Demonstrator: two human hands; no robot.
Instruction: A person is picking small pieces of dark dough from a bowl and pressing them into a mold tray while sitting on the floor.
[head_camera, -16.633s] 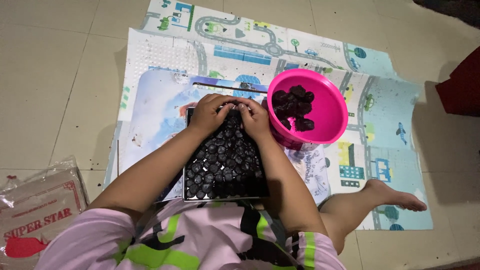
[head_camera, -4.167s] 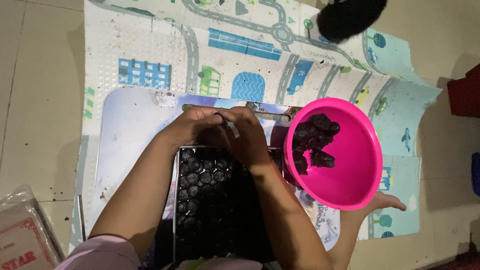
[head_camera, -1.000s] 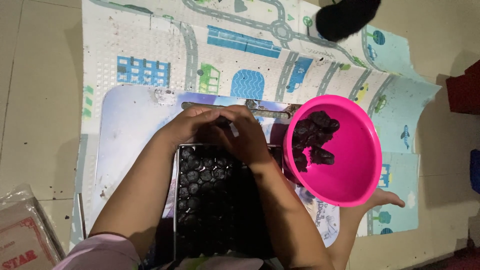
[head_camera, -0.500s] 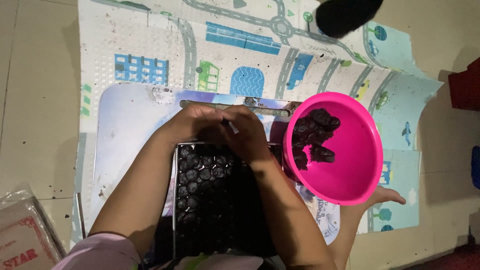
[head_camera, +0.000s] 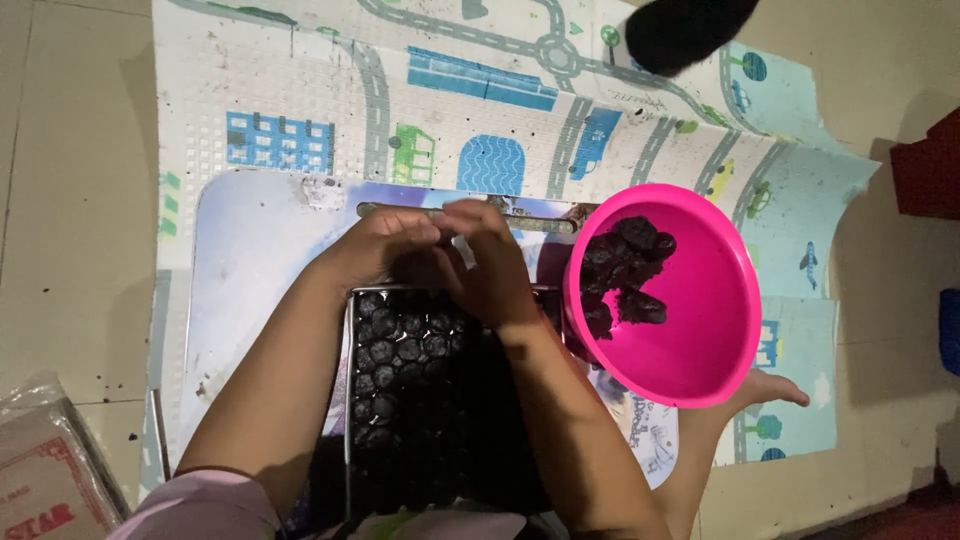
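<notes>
— Two bare hands are working over the black seed tray (head_camera: 440, 400), which is sitting right in front of the person on the pale board (head_camera: 250, 260). Are you seeing that too?

— Yes. Nearest to us, the tray's cells on its left side are showing round dark plugs; its right side is lying under the right forearm and in shadow, so I cannot tell how those cells are looking.

— And the hands?

— Both are hovering at the tray's far edge. The left hand (head_camera: 375, 245) is curling inward, fingers bent toward the other. The right hand (head_camera: 490, 265) is meeting it, fingertips drawn together as if pinching something small and pale between them. What that bit is, I cannot tell.

— So pressed close, not spread?

— Close together, touching or nearly so, above the tray's top row.

— What is lying beside the tray?

— Just to the tray's right, the pink bowl (head_camera: 690, 340) is resting with its rim against the tray's corner. Dark clumps of soil (head_camera: 620, 275) are piling against the bowl's left wall. A bare foot (head_camera: 770, 390) is poking out below the bowl.

— And beyond?

— Past the tray's far edge, a grey strip (head_camera: 540, 222) is lying across the board. Farther still, the play mat (head_camera: 400, 110) with roads and buildings is spreading over the tiled floor (head_camera: 70, 200). A black object (head_camera: 690, 30) is sitting at the mat's far end.
</notes>
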